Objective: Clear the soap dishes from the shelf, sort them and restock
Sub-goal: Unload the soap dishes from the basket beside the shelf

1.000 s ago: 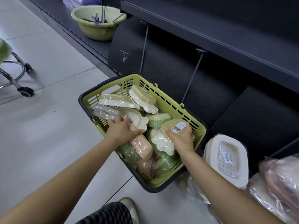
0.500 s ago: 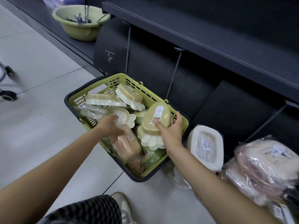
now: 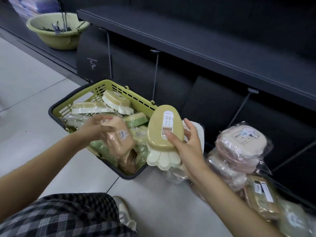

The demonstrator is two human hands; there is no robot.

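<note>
Holding yellow soap dish (image 3: 165, 134) in right hand (image 3: 185, 144); left hand (image 3: 95, 129) blurred, apparently gripping pink pack (image 3: 119, 139).

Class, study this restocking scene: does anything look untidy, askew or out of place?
Yes. The soap dishes lie tilted and jumbled in the basket, not stacked. Wrapped packs sit piled on the floor beside it, while the shelf above is bare.
</note>
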